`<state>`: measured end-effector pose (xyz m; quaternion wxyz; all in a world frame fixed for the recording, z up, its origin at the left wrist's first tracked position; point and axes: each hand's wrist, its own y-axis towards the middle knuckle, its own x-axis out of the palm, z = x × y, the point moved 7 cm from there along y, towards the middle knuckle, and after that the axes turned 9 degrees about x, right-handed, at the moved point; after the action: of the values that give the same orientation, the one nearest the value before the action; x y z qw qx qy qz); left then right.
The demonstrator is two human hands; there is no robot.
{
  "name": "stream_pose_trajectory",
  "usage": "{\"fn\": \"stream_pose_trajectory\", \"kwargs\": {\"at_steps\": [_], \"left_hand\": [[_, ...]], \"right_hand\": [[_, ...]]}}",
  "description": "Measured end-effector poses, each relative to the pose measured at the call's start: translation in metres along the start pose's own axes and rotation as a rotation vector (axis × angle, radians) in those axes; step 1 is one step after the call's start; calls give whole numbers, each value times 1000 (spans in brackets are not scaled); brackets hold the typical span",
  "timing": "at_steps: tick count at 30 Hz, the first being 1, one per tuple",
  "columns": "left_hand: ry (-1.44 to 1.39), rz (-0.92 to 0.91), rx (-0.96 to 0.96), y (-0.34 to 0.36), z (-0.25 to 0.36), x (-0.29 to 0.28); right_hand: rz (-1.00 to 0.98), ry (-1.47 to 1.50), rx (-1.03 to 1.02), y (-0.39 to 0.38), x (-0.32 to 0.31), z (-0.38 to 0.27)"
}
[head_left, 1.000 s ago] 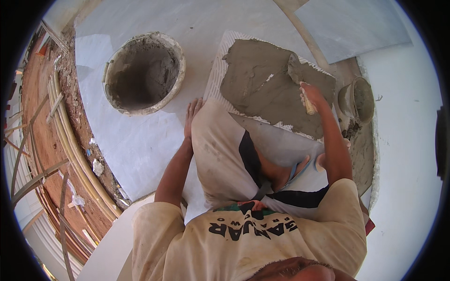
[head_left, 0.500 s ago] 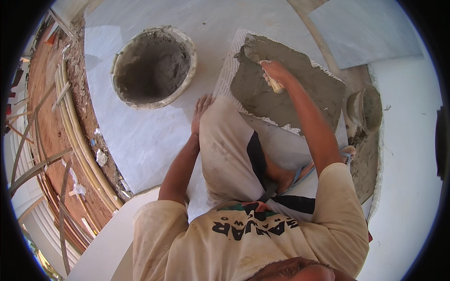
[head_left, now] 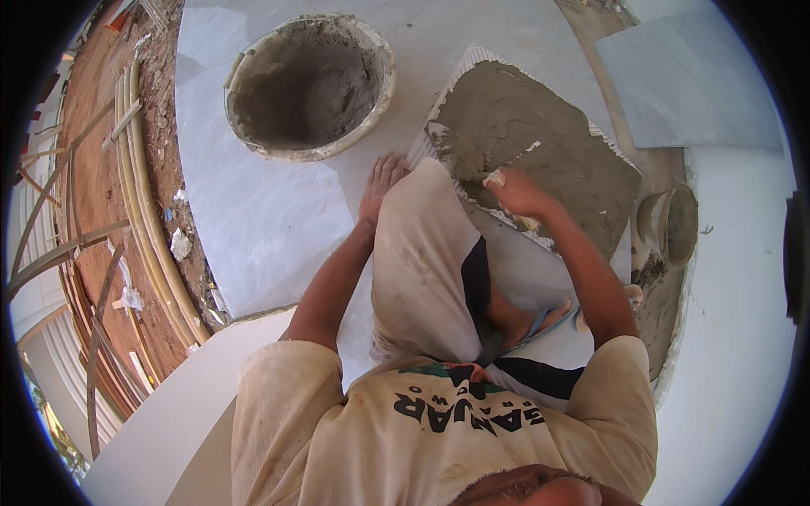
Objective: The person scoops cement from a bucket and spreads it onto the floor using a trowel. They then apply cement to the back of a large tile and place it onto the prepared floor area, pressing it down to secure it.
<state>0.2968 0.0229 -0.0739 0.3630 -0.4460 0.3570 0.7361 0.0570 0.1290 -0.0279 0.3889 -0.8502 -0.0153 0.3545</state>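
My right hand [head_left: 521, 194] is closed round the pale handle of a trowel [head_left: 530, 223], at the near edge of a spread of wet grey mortar [head_left: 548, 118]. The blade is hard to tell from the mortar. The mortar covers most of a rectangular tile [head_left: 475, 57] whose ribbed pale margin shows round the edges. Beside my bent knee, my left hand [head_left: 384, 184] rests flat on the pale slab floor [head_left: 278, 219], fingers stretched out and holding nothing. Beyond it stands a large bucket [head_left: 386, 88] with grey mortar inside.
A smaller mortar-smeared bucket [head_left: 654, 221] lies tilted to the right, by the white wall [head_left: 734, 278]. A loose grey tile [head_left: 692, 84] is at the far right. Long poles [head_left: 139, 194] and wooden strips lie on reddish soil at the left.
My right hand has drawn the trowel nearer, from the middle of the mortar to its near edge. The mortar now reaches over more of the far left corner. My left hand stays put.
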Motion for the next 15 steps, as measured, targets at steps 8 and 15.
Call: {"fn": "stream_pose_trajectory", "kwargs": {"at_steps": [8,15], "left_hand": [[-11,39,-37,-2,-5,3],[-65,59,-67,0,-5,4]], "right_hand": [[37,-138,-62,-26,10,-12],[92,-325,-83,-42,4,-16]]}}
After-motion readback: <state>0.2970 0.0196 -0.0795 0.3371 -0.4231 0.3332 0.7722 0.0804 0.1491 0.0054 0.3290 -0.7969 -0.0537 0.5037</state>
